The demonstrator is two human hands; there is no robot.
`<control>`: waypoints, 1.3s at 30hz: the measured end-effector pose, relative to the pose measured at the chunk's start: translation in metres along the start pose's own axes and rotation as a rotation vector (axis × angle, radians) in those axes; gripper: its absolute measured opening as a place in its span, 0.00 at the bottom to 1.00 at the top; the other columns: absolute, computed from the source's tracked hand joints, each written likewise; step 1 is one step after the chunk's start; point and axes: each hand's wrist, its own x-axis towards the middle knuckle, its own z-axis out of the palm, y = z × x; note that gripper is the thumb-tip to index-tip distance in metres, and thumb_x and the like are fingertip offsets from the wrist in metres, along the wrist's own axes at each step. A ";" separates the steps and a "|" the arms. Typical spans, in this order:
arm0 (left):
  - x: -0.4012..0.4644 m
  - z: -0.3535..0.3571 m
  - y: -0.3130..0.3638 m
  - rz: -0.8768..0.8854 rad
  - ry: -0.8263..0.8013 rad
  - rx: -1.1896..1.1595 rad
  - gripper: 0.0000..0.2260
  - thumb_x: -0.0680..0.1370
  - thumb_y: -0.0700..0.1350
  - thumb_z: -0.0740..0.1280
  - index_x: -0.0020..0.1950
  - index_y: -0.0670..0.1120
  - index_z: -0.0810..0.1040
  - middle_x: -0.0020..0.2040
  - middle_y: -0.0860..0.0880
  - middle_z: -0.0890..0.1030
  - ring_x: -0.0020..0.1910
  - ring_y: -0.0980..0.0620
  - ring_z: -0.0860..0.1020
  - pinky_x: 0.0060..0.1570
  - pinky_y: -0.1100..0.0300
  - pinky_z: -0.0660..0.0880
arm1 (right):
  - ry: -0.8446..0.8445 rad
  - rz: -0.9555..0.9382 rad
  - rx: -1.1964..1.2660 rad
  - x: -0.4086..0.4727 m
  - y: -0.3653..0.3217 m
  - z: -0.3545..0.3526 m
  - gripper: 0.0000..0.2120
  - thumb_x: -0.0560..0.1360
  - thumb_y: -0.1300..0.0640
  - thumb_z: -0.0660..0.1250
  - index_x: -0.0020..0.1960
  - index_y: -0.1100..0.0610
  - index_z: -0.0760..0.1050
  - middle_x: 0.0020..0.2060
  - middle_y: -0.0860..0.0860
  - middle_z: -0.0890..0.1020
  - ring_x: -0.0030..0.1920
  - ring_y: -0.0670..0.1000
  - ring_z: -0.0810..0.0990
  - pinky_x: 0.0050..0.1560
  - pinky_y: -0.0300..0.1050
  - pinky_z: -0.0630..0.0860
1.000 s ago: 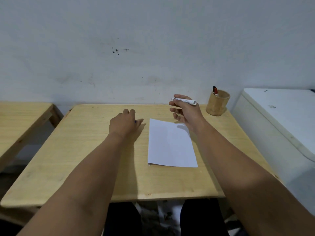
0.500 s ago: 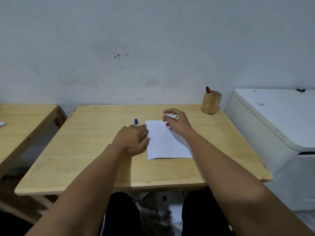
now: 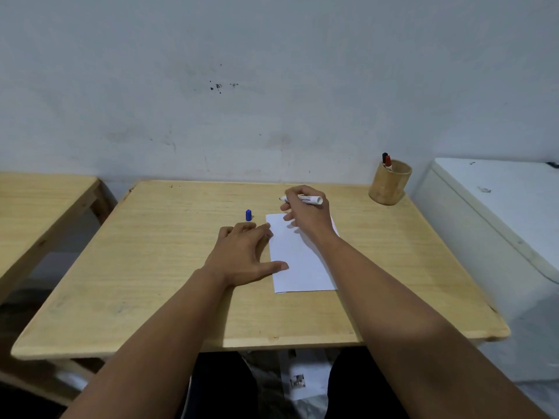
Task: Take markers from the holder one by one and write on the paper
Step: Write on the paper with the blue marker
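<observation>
Fingers (image 3: 292, 196) of your right hand (image 3: 305, 217) are curled tight around a white marker (image 3: 311, 200), which lies almost level across the top of the hand, its butt end pointing toward the holder (image 3: 390, 186); the writing end at the left is mostly hidden by your fingers. That hand hangs over the far end of the paper (image 3: 302, 267). Your left hand (image 3: 242, 255) lies flat with fingers loosely spread, holding nothing, the thumb and fingertips touching the paper's left edge. Just beyond those fingertips a blue cap (image 3: 248, 215) stands upright on the counter (image 3: 151, 267), apart from the paper. The holder sits at the far right corner, well apart from your hand, with a red and a black marker sticking out. Bare wood lies open to the left of the paper and along the near edge; on the right the counter ends beside a white cabinet (image 3: 499, 213).
</observation>
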 end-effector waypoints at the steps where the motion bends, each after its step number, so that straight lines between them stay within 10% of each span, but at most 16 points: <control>1: 0.000 0.000 -0.001 -0.001 0.007 -0.008 0.39 0.68 0.78 0.63 0.73 0.56 0.71 0.77 0.57 0.70 0.78 0.52 0.62 0.73 0.47 0.58 | -0.012 0.019 -0.002 0.004 -0.002 0.006 0.08 0.77 0.52 0.69 0.47 0.55 0.85 0.35 0.51 0.87 0.29 0.49 0.81 0.33 0.44 0.76; 12: 0.000 -0.001 0.000 0.042 0.051 0.055 0.35 0.71 0.76 0.62 0.68 0.53 0.74 0.69 0.55 0.77 0.73 0.50 0.69 0.67 0.48 0.62 | -0.006 0.078 -0.001 0.013 0.021 0.038 0.07 0.77 0.58 0.71 0.43 0.59 0.84 0.36 0.59 0.87 0.30 0.49 0.80 0.28 0.39 0.73; 20: -0.013 -0.005 -0.005 -0.086 -0.193 0.133 0.56 0.64 0.86 0.50 0.85 0.56 0.50 0.85 0.51 0.46 0.84 0.47 0.42 0.78 0.34 0.40 | -0.044 0.142 0.059 0.024 0.021 0.034 0.06 0.78 0.59 0.70 0.44 0.60 0.83 0.33 0.56 0.83 0.29 0.53 0.77 0.28 0.40 0.71; 39: -0.021 -0.002 -0.002 -0.205 -0.139 0.125 0.62 0.58 0.89 0.51 0.85 0.55 0.50 0.85 0.51 0.45 0.84 0.46 0.39 0.77 0.33 0.38 | 0.010 0.045 -0.055 0.016 0.033 0.038 0.14 0.75 0.56 0.70 0.31 0.54 0.74 0.32 0.56 0.86 0.30 0.51 0.82 0.34 0.45 0.78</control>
